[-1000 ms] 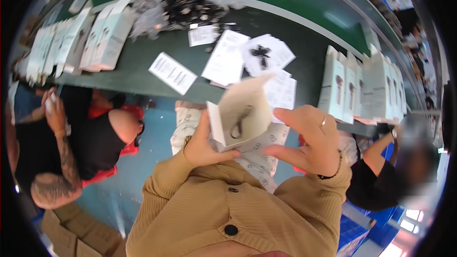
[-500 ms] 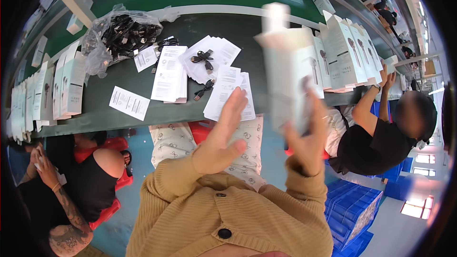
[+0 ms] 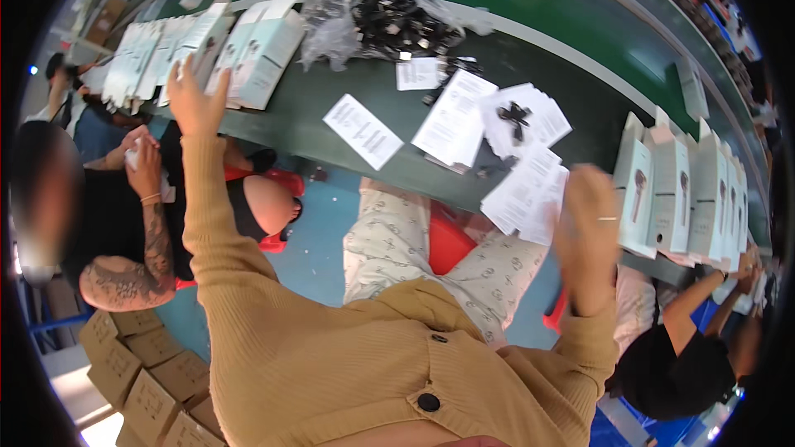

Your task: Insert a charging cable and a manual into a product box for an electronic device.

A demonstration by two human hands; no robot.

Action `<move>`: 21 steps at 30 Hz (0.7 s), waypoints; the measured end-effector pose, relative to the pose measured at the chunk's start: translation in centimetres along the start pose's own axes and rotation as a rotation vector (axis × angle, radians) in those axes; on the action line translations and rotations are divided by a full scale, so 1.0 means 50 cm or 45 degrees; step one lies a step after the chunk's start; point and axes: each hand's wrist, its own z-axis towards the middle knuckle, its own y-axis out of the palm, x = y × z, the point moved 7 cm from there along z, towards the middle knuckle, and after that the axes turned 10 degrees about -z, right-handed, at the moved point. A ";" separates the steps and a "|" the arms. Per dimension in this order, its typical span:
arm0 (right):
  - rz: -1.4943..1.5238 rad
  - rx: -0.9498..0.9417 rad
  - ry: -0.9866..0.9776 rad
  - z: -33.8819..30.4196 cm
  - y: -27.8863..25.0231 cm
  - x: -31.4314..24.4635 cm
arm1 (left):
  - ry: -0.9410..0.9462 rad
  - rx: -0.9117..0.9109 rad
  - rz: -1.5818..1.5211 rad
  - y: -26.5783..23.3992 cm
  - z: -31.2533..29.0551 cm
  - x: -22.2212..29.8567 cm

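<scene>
My left hand [image 3: 199, 103] reaches to the row of white cartons [image 3: 263, 58] at the left end of the bench. Its fingers are spread in front of them, and I cannot tell whether they touch one. My right hand [image 3: 588, 232], smeared by motion, is at the bench's front edge beside a fan of printed leaflets [image 3: 523, 194]. Its fingers cannot be made out. Right of it stands another row of white cartons [image 3: 672, 190] with flaps up. A bundled black cable [image 3: 515, 119] lies on more leaflets [image 3: 549, 122], next to a leaflet stack [image 3: 451, 128].
Beyond the leaflets lies a clear plastic bag [image 3: 331, 21] of black cables [image 3: 402, 21]. A single leaflet [image 3: 363, 131] sits nearer the edge. People work at left [image 3: 116, 223] and right [image 3: 683, 356]. Brown cardboard boxes [image 3: 149, 397] are stacked on the floor at lower left.
My view has turned left. The white carton is no longer seen in my right hand, which has moved nearer the bench edge. My left hand has gone from mid-bench to the left cartons.
</scene>
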 end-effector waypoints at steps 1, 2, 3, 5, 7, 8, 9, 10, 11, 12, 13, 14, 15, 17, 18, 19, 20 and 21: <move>0.174 -0.091 -0.272 0.006 0.050 -0.073 | 0.020 -0.046 0.040 0.020 0.007 -0.006; 0.495 -0.208 -0.224 0.021 0.099 -0.128 | 0.074 -0.110 -0.020 0.061 0.012 -0.010; 0.509 -0.133 -0.335 0.026 0.144 -0.192 | 0.111 -0.173 -0.056 0.085 0.005 -0.022; 0.385 -0.204 -0.336 0.041 0.214 -0.286 | -0.007 -0.393 0.090 0.143 -0.016 -0.022; 0.278 -0.204 -0.262 0.041 0.272 -0.331 | -0.146 -0.516 0.242 0.166 -0.044 -0.006; 0.139 -0.223 -0.157 0.042 0.294 -0.330 | -0.155 -0.523 0.124 0.162 -0.044 0.015; 0.146 -0.213 -0.165 0.042 0.301 -0.336 | -0.159 -0.514 0.134 0.146 -0.044 0.023; 0.093 -0.207 -0.233 0.036 0.304 -0.346 | -0.136 -0.465 0.072 0.128 -0.044 0.033; 0.039 -0.207 -0.300 0.028 0.302 -0.352 | -0.116 -0.421 0.006 0.110 -0.051 0.041; 0.042 -0.207 -0.306 0.023 0.298 -0.347 | -0.051 -0.308 -0.136 0.086 -0.055 0.045; 0.100 -0.227 -0.363 0.016 0.294 -0.344 | -0.057 -0.307 -0.134 0.070 -0.065 0.047; 0.157 -0.243 -0.413 0.012 0.288 -0.337 | -0.199 -0.317 -0.326 0.050 -0.075 0.045; 0.153 -0.243 -0.408 0.011 0.286 -0.324 | -0.339 -0.329 -0.522 0.033 -0.085 0.046; 0.306 -0.184 -0.377 0.014 0.267 -0.300 | -0.441 -0.352 -0.667 -0.013 -0.116 0.076; 0.407 -0.048 -0.284 0.026 0.244 -0.280 | -0.693 -0.460 -1.183 -0.010 -0.151 0.085; 0.404 -0.047 -0.278 0.031 0.227 -0.269 | -0.941 -0.564 -1.702 -0.005 -0.188 0.109; 0.498 0.047 -0.197 0.040 0.195 -0.247 | -0.925 -0.492 -1.845 -0.025 -0.211 0.125; 0.588 0.140 -0.112 0.049 0.160 -0.221 | -0.905 -0.419 -1.991 -0.037 -0.240 0.142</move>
